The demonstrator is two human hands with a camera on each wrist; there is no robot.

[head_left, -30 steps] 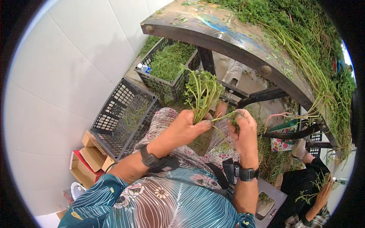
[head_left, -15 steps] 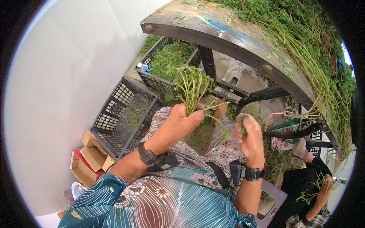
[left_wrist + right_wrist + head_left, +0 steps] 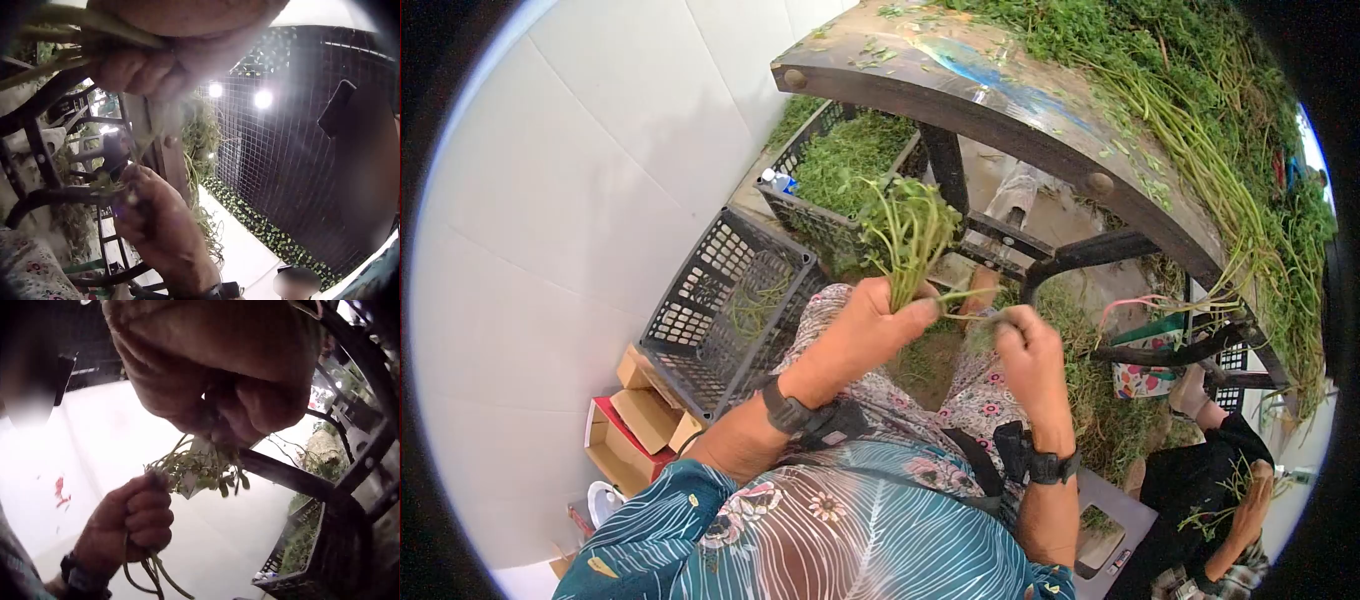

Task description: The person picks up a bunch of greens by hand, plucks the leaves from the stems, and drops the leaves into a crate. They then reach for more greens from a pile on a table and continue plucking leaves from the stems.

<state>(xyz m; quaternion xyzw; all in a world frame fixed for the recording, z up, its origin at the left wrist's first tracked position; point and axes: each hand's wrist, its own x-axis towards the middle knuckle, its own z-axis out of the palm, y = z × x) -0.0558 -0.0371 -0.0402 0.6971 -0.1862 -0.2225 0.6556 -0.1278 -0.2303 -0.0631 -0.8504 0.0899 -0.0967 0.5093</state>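
My left hand [image 3: 875, 330] grips a bunch of leafy green stems [image 3: 912, 235], leaves pointing up and away from me. A few loose stems [image 3: 965, 296] stick out sideways past the left thumb toward my right hand [image 3: 1032, 360]. The right fingers are curled, with thumb and fingertips pinching at the sprig ends. In the right wrist view, small leaves [image 3: 194, 472] hang just below those fingertips, between the two hands. The left wrist view has the stems [image 3: 56, 47] crossing my left fist at the top, and the right hand [image 3: 162, 225] lower down.
A table [image 3: 1000, 100] heaped with greens [image 3: 1200, 90] stands ahead to the right. Beyond my left arm are a black crate [image 3: 725, 310] with a few stems and a fuller crate [image 3: 845, 160] of greens. Another person's hand [image 3: 1253, 505] holds sprigs at lower right.
The right hand moved away to the right, then came back left to the stems beside the left thumb. The left hand with the bunch shifted slightly left.
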